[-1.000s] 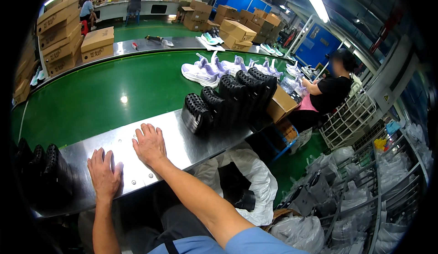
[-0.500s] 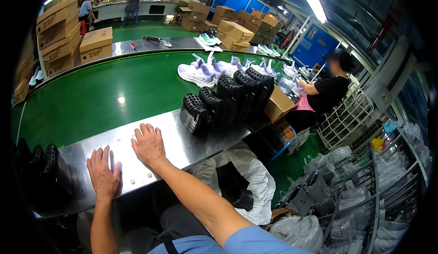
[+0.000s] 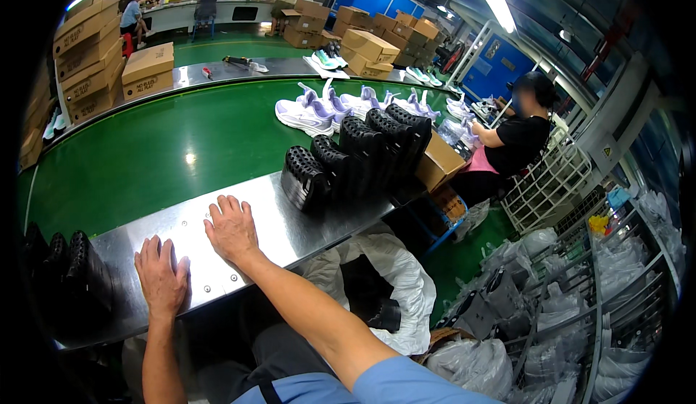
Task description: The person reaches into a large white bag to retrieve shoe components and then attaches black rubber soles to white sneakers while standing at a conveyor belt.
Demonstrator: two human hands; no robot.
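Both of my hands rest flat on a shiny metal ledge [image 3: 268, 223] beside a green conveyor belt [image 3: 138, 168]. My left hand [image 3: 161, 277] lies palm down with fingers stretched out and holds nothing. Farther forward and to the right, my right hand [image 3: 230, 230] is likewise spread on the metal, empty. To its right stands a row of several black perforated shoe-shaped pieces [image 3: 341, 154] on the ledge, apart from my fingers. More such black pieces [image 3: 81, 262] stand at the ledge's left end, in shadow.
White and lilac sneakers [image 3: 308, 112] sit on the belt behind the black row. An open cardboard box [image 3: 438, 161] stands near a seated co-worker [image 3: 518, 128] handling a shoe. A white-lined container [image 3: 413, 288] holds black pieces below the ledge. Plastic-wrapped items fill a rack [image 3: 594, 302] at right.
My hands stay in place on the ledge. The view has shifted slightly, and the co-worker's arm farther back now reaches forward.
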